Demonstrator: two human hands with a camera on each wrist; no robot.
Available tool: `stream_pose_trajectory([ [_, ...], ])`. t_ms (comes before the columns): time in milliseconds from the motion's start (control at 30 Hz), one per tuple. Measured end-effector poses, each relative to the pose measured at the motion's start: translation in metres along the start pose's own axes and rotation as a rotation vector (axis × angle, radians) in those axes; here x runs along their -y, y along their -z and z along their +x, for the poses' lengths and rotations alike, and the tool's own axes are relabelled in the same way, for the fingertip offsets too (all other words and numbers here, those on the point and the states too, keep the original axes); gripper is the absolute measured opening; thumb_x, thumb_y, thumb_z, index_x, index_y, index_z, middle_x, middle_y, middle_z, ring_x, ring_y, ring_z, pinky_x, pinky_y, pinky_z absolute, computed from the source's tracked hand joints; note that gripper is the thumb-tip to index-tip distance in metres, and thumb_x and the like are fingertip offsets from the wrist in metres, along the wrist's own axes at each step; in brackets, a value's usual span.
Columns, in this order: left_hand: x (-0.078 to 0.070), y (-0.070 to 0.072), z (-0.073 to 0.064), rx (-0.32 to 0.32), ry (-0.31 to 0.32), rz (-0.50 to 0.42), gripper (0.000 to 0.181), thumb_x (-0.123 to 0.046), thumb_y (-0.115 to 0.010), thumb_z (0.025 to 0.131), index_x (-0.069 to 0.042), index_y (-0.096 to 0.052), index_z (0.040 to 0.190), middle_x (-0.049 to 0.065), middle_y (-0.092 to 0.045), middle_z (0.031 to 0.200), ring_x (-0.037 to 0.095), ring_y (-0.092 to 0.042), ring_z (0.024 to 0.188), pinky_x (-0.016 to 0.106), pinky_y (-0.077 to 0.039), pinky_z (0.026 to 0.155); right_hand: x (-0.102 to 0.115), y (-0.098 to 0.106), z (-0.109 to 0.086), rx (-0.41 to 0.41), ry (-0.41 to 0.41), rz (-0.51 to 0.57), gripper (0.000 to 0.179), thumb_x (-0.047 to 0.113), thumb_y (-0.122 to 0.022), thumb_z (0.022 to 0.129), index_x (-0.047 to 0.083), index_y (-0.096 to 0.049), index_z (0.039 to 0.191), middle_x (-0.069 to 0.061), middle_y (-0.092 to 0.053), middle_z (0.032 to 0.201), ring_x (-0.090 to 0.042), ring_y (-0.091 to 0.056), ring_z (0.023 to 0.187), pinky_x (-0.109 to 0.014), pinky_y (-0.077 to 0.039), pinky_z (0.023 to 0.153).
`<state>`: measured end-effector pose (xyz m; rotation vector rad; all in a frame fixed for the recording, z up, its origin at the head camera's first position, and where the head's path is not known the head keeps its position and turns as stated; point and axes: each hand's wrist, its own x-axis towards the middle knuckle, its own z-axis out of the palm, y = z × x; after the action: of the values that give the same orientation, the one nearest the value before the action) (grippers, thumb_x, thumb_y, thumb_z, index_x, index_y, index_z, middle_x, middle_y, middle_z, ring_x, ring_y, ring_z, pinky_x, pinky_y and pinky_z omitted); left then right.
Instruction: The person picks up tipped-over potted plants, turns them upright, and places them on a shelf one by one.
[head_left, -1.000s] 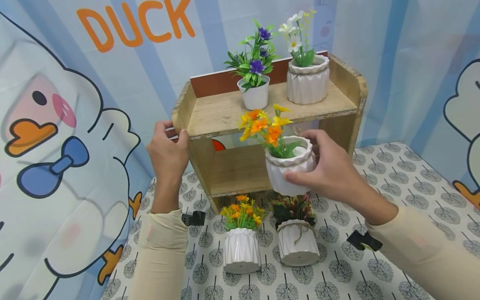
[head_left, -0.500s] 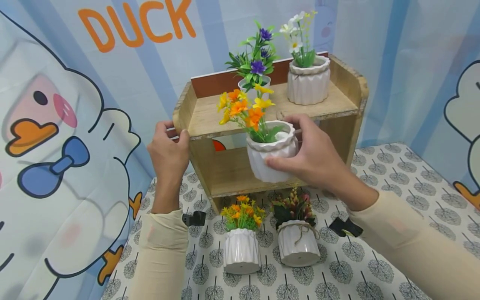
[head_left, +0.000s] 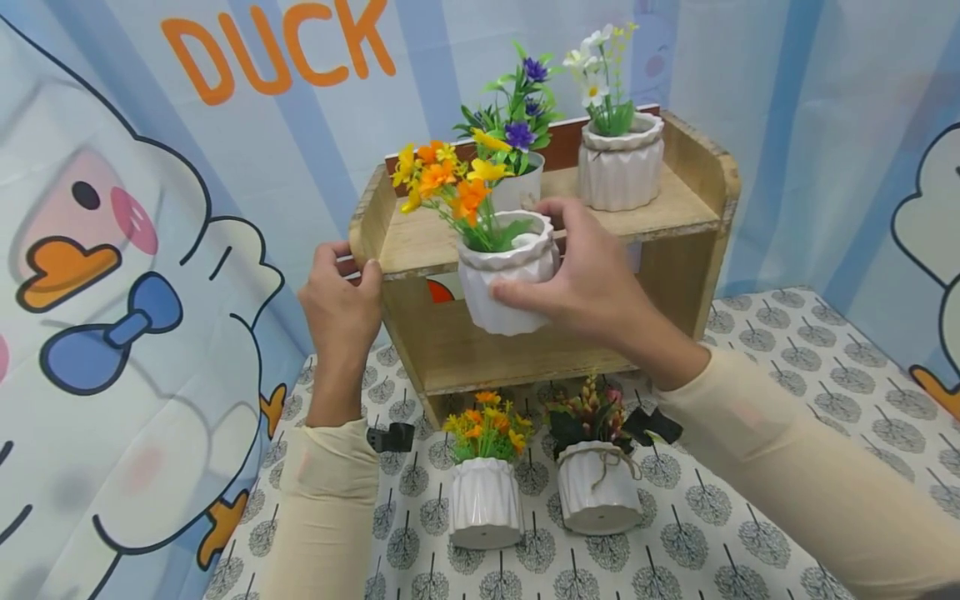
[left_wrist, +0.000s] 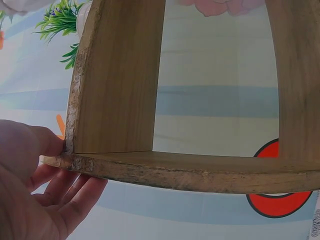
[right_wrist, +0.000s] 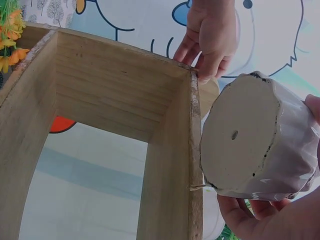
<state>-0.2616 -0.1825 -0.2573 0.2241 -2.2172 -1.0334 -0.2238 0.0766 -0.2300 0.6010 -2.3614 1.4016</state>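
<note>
My right hand (head_left: 588, 271) grips a white fluted flowerpot (head_left: 502, 287) with orange and yellow artificial flowers, thumb across its front. It is held up before the front edge of the wooden shelf's (head_left: 420, 250) top board; the right wrist view shows the pot's underside (right_wrist: 245, 135). My left hand (head_left: 341, 308) grips the shelf's left side at the top board; in the left wrist view its thumb and fingers (left_wrist: 82, 200) pinch the wood at that corner. On the top board stand a small white pot with purple flowers (head_left: 519, 133), partly hidden, and a fluted pot with white flowers (head_left: 621, 167).
Two more white pots lie tipped on the tree-print tablecloth (head_left: 705, 533) before the shelf: one with small orange flowers (head_left: 486, 504), one with a twine bow and reddish flowers (head_left: 598, 487). A duck-print curtain (head_left: 247, 150) hangs behind and at both sides.
My right hand has carried the flowerpot up and to the left, from in front of the lower shelf opening to the top board's front edge. The left hand stays on the shelf.
</note>
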Motion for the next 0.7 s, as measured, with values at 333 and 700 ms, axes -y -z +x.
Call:
stream_pose_trajectory([
  [333,0.003,0.0,0.002,-0.011,-0.025,-0.003,0.034,-0.025,-0.062,0.096,-0.008,-0.061,0.125,0.016,-0.074,0.118,0.029,-0.072,0.106,0.045,-0.061,0.083,0.001,-0.009,0.013,-0.034,0.007,0.007,0.09,0.032,-0.091,0.073,0.006,-0.042,0.144,-0.012,-0.058,0.132,-0.025,-0.061,0.113,-0.042,-0.056,0.096],
  [700,0.002,0.0,0.001,-0.006,-0.017,0.0,0.034,-0.026,-0.062,0.097,-0.009,-0.061,0.126,0.016,-0.074,0.119,0.029,-0.072,0.107,0.045,-0.062,0.084,0.008,-0.021,0.027,-0.048,0.043,0.079,0.088,0.028,-0.092,0.072,0.005,-0.043,0.141,-0.011,-0.057,0.13,-0.022,-0.06,0.112,-0.036,-0.057,0.094],
])
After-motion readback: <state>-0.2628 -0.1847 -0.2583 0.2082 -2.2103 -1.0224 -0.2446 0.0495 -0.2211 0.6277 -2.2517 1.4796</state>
